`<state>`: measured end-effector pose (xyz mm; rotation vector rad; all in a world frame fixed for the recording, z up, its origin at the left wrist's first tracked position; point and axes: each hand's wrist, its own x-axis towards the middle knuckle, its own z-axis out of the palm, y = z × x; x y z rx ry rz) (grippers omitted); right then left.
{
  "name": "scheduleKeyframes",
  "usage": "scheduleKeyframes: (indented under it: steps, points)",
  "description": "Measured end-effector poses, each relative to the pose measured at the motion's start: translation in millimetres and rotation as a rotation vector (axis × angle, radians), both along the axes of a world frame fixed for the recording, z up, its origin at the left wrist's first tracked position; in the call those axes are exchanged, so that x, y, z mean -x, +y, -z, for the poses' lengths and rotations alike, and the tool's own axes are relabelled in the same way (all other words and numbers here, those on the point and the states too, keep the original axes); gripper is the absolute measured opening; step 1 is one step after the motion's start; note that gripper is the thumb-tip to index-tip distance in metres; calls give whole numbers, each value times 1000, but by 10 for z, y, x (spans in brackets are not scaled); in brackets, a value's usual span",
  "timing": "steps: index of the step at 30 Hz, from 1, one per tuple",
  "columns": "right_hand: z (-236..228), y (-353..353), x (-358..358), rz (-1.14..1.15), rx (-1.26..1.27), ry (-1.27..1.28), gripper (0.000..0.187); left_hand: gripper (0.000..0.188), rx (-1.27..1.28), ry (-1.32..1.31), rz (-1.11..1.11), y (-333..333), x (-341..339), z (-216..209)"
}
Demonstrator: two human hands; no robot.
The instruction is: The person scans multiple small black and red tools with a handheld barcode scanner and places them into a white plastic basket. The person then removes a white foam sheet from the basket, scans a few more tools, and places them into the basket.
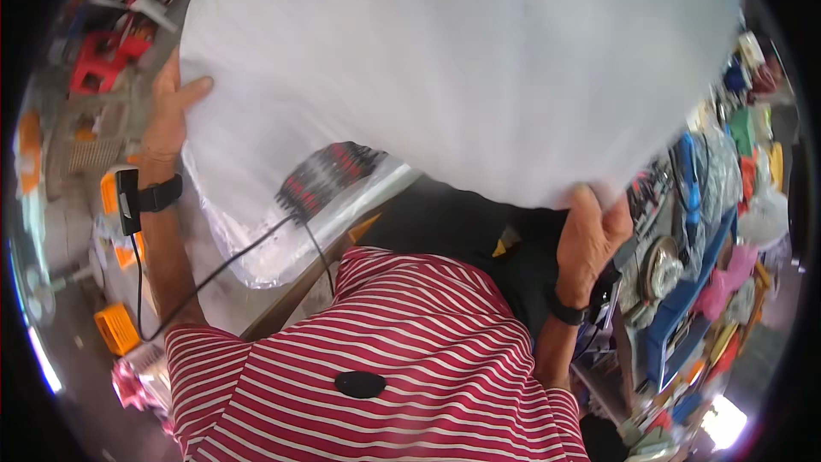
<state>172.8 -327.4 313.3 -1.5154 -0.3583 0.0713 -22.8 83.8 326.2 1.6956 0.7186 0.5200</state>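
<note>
here both hands, left hand (pixel 171 115) and right hand (pixel 590 235), grip a smooth white sheet (pixel 462 60) (billowing).

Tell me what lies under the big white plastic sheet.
Under the large white translucent plastic sheet, a black-and-red patterned patch and a dark surface show below its lower edge. Everything further beneath is covered.

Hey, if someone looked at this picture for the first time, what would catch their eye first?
First, the big white translucent plastic sheet that fills the upper and middle picture, held up by both hands: the left hand grips its left edge, the right hand its lower right edge. Next, the red and white striped shirt at the bottom centre. A crowded jumble of colourful goods runs down the right side.
</note>
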Motion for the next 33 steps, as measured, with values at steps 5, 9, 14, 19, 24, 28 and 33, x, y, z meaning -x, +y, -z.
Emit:
scheduleKeyframes:
  steps: [5,9,14,19,24,28,33]
  points:
    - [287,837,-70,-258,273,-39,18,64,-10,163,-74,258,645,-57]
    - [742,1365,-199,-433,285,-77,23,70,-20,204,-149,340,1050,329]
    - [1334,1712,-422,-474,629,-239,26,75,-464,556,16,508,1262,1214]
    - [1730,1875,-568,-577,1175,-351,23,75,-502,571,-111,103,1158,1792]
    - [1945,1981,-624,-791,1338,-380,20,83,-524,763,-233,-297,986,1853]
    - [2127,2003,-632,-822,1450,-343,18,82,-303,501,-426,-370,1041,1975]
    - [2399,2027,-689,-943,1565,-547,26,55,60,312,-764,-351,1221,2147]
